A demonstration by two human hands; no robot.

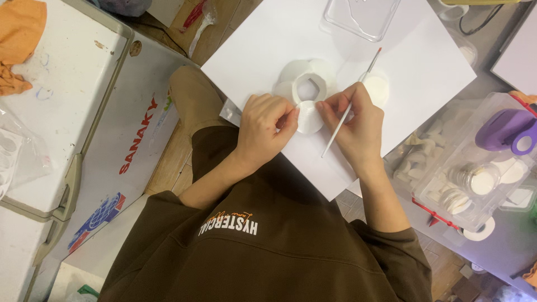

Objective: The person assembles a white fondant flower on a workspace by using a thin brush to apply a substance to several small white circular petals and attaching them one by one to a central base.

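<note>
Pretty cramped spot: brown wooden plank floor down below, a big white chest freezer on one side, and a grey tabletop on the other. Soft, even indoor light.

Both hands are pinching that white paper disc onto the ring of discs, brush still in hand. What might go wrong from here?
1. The thin white paintbrush sits slanted in the right hand while its fingers press the round white paper disc; the handle may swing and smear or nudge the work.
2. The left hand pinches the same disc edge, so it might crease.
3. The ring of overlapping white paper discs lies loose on the white paper sheet; pressing may shift it.
</note>
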